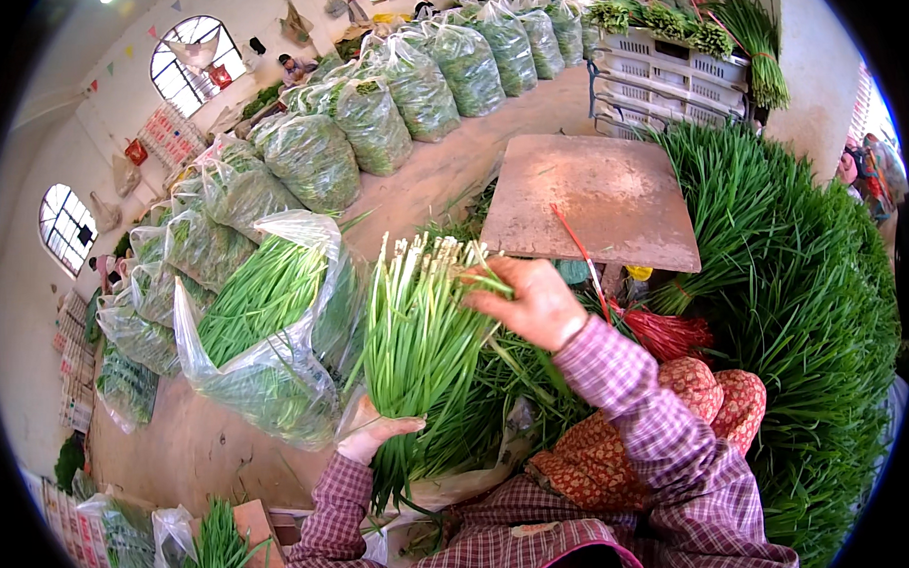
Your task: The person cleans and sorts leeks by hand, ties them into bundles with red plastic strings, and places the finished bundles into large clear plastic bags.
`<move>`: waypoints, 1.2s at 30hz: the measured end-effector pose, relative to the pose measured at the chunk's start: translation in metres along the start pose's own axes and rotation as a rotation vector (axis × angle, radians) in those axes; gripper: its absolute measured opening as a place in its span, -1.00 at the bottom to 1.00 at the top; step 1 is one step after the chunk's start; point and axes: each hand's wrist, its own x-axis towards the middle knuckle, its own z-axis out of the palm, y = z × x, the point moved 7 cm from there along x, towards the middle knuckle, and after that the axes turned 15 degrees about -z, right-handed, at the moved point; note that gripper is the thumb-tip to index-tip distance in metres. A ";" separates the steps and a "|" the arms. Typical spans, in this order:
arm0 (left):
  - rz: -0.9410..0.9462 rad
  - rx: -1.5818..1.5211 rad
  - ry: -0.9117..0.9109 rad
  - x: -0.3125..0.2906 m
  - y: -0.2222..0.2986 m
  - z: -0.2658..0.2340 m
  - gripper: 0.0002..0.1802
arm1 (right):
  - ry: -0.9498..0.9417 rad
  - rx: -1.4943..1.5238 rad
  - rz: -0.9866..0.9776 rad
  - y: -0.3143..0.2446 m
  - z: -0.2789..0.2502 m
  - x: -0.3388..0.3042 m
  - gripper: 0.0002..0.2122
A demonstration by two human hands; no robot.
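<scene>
A thick bunch of garlic chives [421, 330], long and green with pale cut ends pointing away from me, is held in front of my body. My left hand [377, 429] wraps round its leafy lower part, thumb across the front. At the pale upper ends, my right hand [531, 301] pinches a few stalks along the bunch's right side. More loose chives lie beneath and to the right of the bunch, over my lap. Just left of it stands an open clear plastic bag [326, 324] packed with chives.
A worn square board [592, 199] stands ahead, with red ties [664, 334] below its near edge. A tall heap of chives [807, 342] rises at my right. Several filled bags [315, 164] line the floor; stacked white crates [668, 81] stand behind.
</scene>
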 end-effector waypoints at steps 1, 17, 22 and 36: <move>-0.007 -0.033 0.020 -0.001 0.008 0.006 -0.45 | -0.106 -0.194 0.090 -0.003 0.003 -0.001 -0.69; 0.026 -0.197 0.281 -0.005 0.025 0.001 -0.33 | 0.035 -0.008 0.054 -0.011 -0.003 -0.009 -0.70; 0.208 -0.142 0.250 -0.003 0.041 0.015 -0.39 | 0.035 -0.166 0.028 0.003 0.024 -0.008 -0.68; 0.177 0.549 0.620 -0.003 0.049 -0.001 -0.21 | -0.007 -0.143 -0.034 -0.023 0.012 -0.008 -0.71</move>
